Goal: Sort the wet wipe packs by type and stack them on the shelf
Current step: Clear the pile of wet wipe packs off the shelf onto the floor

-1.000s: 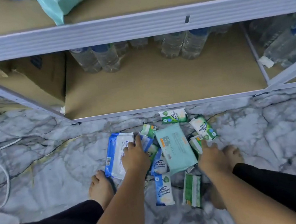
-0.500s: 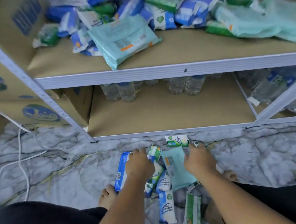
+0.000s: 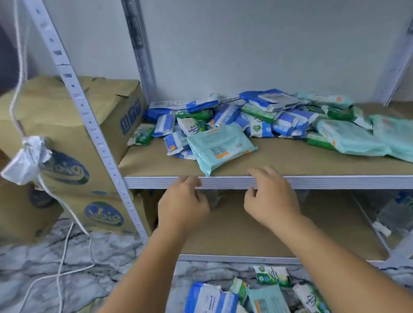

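Observation:
A mixed heap of wet wipe packs (image 3: 260, 117), blue, green and pale teal, lies on the upper shelf board (image 3: 292, 155). One large teal pack (image 3: 221, 146) sits at the front of the heap. More packs (image 3: 246, 306) lie on the marble floor below. My left hand (image 3: 183, 206) and my right hand (image 3: 268, 195) are raised side by side just in front of the shelf's white front rail (image 3: 334, 181), fingers loosely curled, holding nothing. Both hands are below and in front of the large teal pack.
Stacked cardboard boxes (image 3: 67, 148) stand left of the white shelf upright (image 3: 91, 124). A white cord (image 3: 46, 182) with a wad of tape hangs in front of them and trails over the floor. Water bottles (image 3: 401, 212) lie on the lower shelf at right.
Both hands have lifted off the floor packs and risen to the upper shelf's front edge, empty. My view has tilted up from the floor to the shelf heap.

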The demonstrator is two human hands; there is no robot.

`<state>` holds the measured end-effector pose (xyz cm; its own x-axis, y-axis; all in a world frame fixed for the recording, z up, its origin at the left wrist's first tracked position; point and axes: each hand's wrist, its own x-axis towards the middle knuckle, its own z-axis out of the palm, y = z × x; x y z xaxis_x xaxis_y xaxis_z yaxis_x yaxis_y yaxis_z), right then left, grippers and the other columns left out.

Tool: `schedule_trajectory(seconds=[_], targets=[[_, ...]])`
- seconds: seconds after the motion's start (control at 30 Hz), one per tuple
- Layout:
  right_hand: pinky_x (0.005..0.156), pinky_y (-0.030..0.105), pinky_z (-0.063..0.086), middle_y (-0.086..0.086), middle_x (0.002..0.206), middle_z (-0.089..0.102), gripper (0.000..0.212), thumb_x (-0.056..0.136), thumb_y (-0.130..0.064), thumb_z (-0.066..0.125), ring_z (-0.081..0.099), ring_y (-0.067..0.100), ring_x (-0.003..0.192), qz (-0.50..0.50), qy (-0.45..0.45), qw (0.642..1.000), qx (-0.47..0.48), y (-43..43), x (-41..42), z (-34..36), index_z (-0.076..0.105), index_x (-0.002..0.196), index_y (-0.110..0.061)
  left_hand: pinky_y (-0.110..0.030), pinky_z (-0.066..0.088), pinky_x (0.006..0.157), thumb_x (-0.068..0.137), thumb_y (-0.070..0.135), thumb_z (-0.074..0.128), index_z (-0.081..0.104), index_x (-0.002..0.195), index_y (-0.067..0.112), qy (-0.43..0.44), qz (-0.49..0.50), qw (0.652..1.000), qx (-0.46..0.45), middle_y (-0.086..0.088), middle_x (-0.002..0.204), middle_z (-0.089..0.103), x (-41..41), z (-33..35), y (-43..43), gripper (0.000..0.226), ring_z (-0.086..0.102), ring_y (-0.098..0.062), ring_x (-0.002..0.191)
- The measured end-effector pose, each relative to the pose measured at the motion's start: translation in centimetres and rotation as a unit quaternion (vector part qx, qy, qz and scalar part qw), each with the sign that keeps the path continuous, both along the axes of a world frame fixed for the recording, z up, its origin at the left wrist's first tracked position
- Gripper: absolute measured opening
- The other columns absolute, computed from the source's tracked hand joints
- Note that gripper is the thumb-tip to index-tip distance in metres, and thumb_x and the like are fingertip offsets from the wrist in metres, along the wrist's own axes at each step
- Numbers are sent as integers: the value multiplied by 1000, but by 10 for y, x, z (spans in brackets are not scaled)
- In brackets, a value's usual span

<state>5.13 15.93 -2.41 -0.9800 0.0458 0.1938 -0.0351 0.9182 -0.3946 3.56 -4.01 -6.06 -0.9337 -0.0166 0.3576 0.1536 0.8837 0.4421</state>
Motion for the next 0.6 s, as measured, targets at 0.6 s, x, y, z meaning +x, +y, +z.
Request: schedule_trajectory(seconds=[0.6], targets=[[94, 45, 30, -8, 114, 66, 40, 90, -47, 33, 51, 25, 116, 71, 108, 987, 92, -39, -110, -10, 61, 77, -22, -50, 42, 105, 87, 35, 44, 29, 153, 37, -61, 14, 998, -24, 0, 156, 34, -103, 13, -46, 67, 38, -30, 137]])
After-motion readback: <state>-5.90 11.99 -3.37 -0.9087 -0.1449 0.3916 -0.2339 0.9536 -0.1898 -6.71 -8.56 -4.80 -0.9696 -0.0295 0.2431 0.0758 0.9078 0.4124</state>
